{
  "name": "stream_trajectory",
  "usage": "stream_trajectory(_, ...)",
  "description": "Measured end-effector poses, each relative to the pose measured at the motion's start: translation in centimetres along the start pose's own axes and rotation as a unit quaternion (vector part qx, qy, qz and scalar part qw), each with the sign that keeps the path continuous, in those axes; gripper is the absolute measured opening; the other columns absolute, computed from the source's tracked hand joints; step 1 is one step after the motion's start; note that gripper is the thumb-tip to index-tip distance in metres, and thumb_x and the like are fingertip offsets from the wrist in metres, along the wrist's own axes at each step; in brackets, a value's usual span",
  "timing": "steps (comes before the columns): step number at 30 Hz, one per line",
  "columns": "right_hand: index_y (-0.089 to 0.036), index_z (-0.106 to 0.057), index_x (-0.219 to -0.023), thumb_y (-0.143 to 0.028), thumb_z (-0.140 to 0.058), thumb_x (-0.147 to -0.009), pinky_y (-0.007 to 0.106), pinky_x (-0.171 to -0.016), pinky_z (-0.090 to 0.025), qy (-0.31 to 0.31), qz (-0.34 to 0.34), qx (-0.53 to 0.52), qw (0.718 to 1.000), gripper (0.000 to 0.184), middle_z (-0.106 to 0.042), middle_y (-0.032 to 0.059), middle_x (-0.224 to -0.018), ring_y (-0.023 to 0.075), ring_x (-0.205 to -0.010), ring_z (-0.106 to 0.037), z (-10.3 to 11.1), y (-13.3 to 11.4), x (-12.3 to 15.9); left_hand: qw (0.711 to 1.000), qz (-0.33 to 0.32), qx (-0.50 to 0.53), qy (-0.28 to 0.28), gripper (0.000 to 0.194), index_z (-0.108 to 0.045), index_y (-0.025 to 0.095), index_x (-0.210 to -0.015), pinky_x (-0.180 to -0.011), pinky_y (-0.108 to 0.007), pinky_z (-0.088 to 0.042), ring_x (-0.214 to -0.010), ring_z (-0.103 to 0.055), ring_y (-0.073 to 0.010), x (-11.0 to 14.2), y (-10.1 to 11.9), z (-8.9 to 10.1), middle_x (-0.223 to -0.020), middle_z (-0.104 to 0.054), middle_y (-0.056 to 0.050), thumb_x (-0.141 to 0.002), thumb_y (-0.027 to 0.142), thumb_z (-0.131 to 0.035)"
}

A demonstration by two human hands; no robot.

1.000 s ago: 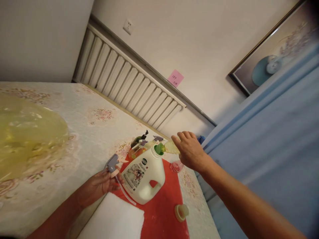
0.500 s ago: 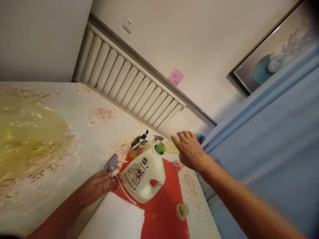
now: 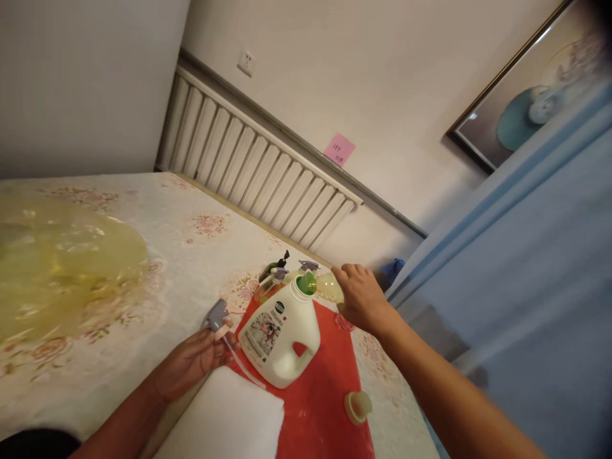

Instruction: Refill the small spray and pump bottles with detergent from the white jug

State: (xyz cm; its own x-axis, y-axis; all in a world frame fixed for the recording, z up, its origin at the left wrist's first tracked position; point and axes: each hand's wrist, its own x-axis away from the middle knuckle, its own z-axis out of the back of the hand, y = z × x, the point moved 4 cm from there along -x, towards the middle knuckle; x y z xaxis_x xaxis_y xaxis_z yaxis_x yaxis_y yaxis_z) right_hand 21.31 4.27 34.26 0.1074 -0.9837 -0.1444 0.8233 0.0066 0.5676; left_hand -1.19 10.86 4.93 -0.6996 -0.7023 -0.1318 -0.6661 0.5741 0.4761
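Observation:
My left hand grips a grey trigger sprayer head at its pale collar, its thin dip tube hanging down to the right. Beside it on a red mat stands a white jug with a picture label and a handle hole. A green spout shows in the jug's open neck. My right hand is wrapped round a clear bottle with yellowish contents, tipped on its side. The bottle's mouth is at the green spout; whether liquid flows I cannot tell.
Other spray bottles stand behind the jug. A beige cap and a folded white cloth lie on the red mat. A large yellow translucent plastic bag is at left. A blue curtain hangs at right.
The view has shifted slightly. My right hand has come a little lower and nearer the jug, with the bottle still at the spout. My left hand keeps its grip on the sprayer head.

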Motion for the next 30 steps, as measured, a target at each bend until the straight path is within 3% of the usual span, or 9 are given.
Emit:
stream_trajectory(6, -0.019, -0.049, -0.13, -0.021, -0.063, -0.072, 0.035, -0.091, -0.039, 0.017, -0.048, -0.146, 0.988, 0.059, -0.059, 0.0111, -0.117, 0.0269, -0.108, -0.052, -2.2, 0.6, 1.4, 0.994, -0.02, -0.01, 0.106, 0.024, -0.067, 0.018, -0.112, -0.081, -0.032, -0.058, -0.086, -0.072, -0.0193, 2.6, -0.4, -0.9, -0.095, -0.073, -0.008, -0.088, 0.023, -0.067)
stream_trajectory(10, -0.018, -0.046, -0.132, -0.025, -0.065, -0.075, 0.033, -0.092, -0.043, 0.067, -0.081, -0.265, 0.959, 0.061, -0.059, 0.0108, -0.119, 0.0247, -0.11, -0.055, -4.1, 0.3, 2.4, 0.984, -0.028, -0.085, 0.155, 0.022, -0.067, 0.015, -0.108, -0.077, -0.03, -0.058, -0.082, -0.072, -0.0185, 3.9, 0.6, -3.2, -0.093, -0.073, -0.01, -0.086, 0.019, -0.069)
stream_trajectory(16, -0.021, -0.048, -0.13, -0.025, -0.065, -0.076, 0.038, -0.095, -0.044, 0.111, -0.126, -0.308, 0.937, 0.056, -0.06, 0.0108, -0.121, 0.0276, -0.114, -0.055, -4.9, -0.3, 5.2, 0.975, -0.044, -0.146, 0.164, 0.019, -0.068, 0.015, -0.103, -0.077, -0.032, -0.058, -0.08, -0.072, -0.0188, 4.3, 2.4, -9.0, -0.089, -0.074, -0.01, -0.085, 0.021, -0.072)
stream_trajectory(20, -0.023, -0.045, -0.131, -0.028, -0.071, -0.075, 0.04, -0.1, -0.044, 0.131, -0.12, -0.421, 0.89, 0.062, -0.059, 0.0101, -0.127, 0.0275, -0.119, -0.055, -6.0, -1.1, 8.5, 0.977, -0.068, -0.156, 0.125, 0.018, -0.068, 0.014, -0.1, -0.079, -0.032, -0.057, -0.082, -0.072, -0.0194, 3.5, 2.8, -13.2, -0.089, -0.074, -0.009, -0.085, 0.023, -0.072)
stream_trajectory(24, -0.028, -0.047, -0.128, -0.027, -0.074, -0.071, 0.045, -0.098, -0.047, 0.121, -0.124, -0.499, 0.849, 0.063, -0.062, 0.0085, -0.128, 0.0312, -0.118, -0.057, -8.5, -3.1, 12.2, 0.972, -0.118, -0.175, 0.1, 0.021, -0.067, 0.013, -0.101, -0.074, -0.03, -0.058, -0.082, -0.071, -0.0197, 2.5, 3.2, -18.1, -0.087, -0.074, -0.01, -0.085, 0.025, -0.073)
stream_trajectory(27, -0.024, -0.05, -0.126, -0.022, -0.075, -0.067, 0.044, -0.098, -0.048, 0.108, -0.142, -0.559, 0.81, 0.064, -0.063, 0.0091, -0.126, 0.0302, -0.114, -0.06, -10.1, -4.7, 14.6, 0.964, -0.164, -0.184, 0.096, 0.024, -0.065, 0.012, -0.102, -0.071, -0.026, -0.058, -0.081, -0.071, -0.0181, 1.8, 3.3, -21.9, -0.085, -0.073, -0.009, -0.083, 0.025, -0.074)
stream_trajectory(30, -0.021, -0.053, -0.123, -0.02, -0.074, -0.064, 0.042, -0.096, -0.049, 0.085, -0.158, -0.611, 0.771, 0.062, -0.064, 0.0088, -0.122, 0.0283, -0.11, -0.061, -10.7, -6.0, 16.1, 0.953, -0.206, -0.2, 0.096, 0.027, -0.064, 0.013, -0.102, -0.07, -0.024, -0.058, -0.082, -0.07, -0.0176, 1.1, 3.1, -24.5, -0.083, -0.073, -0.007, -0.082, 0.026, -0.075)
